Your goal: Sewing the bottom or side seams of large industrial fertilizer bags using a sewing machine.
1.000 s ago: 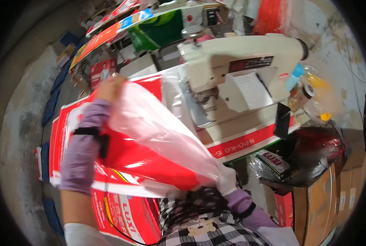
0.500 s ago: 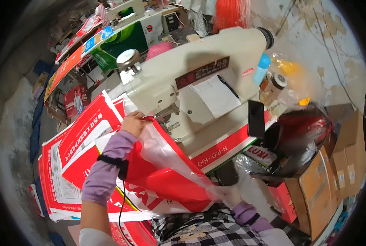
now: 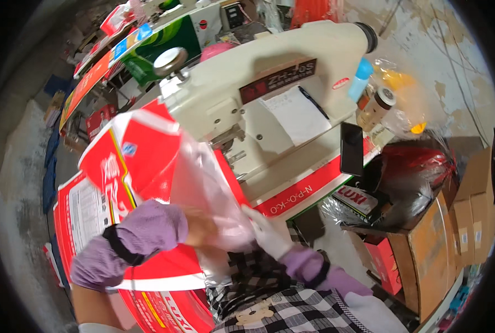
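The sewing machine (image 3: pixel 269 105) stands behind the woven sack (image 3: pixel 131 166), which lies left of the plastic liner (image 3: pixel 203 183). A phone (image 3: pixel 351 149) leans just right of the machine, with 2 bottles (image 3: pixel 369 94) behind it. Cardboard boxes (image 3: pixel 441 238) sit far right.

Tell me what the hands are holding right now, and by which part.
Both the left hand and right hand grip the clear plastic liner of the red sack, at its bunched lower end.
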